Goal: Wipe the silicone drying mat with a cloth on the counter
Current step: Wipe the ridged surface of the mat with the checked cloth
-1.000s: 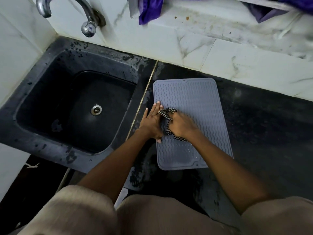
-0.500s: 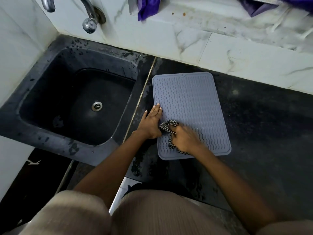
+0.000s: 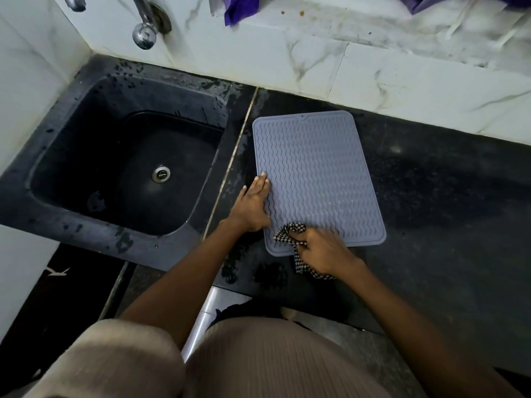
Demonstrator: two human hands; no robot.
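Observation:
A grey silicone drying mat (image 3: 313, 168) with a wavy ribbed surface lies flat on the black counter (image 3: 448, 202), just right of the sink. My left hand (image 3: 254, 203) rests flat on the mat's left edge, fingers together and pointing away from me, pressing it down. My right hand (image 3: 323, 249) is closed around a bunched black-and-white checked cloth (image 3: 288, 232) at the mat's near edge. Part of the cloth hangs out below my hand onto the counter.
A black sink (image 3: 120, 170) with a metal drain fills the left side. A chrome tap (image 3: 145, 30) juts from the white marble wall (image 3: 373, 70). Purple fabric (image 3: 240, 7) hangs at the top. Wet patches mark the counter's front edge.
My right hand has dragged the cloth from the mat's middle down to its near edge. My left hand stayed pressed on the left edge.

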